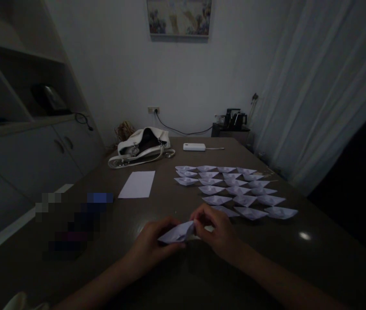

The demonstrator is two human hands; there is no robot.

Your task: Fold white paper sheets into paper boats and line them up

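Left hand [153,241] clamped on the boat [177,233], thumb below and fingers behind, probably to steady the body. Right hand [217,232] pinches its right tip, likely to shape or crease that end. Boat is held over the near part of the tabletop [157,275]. Finished boats [250,213] sit in rough rows ahead and to the right (slightly uneven), presumably parked there to leave working room. Paper [138,184] lies flat ahead on the left, probably kept within left-hand reach.
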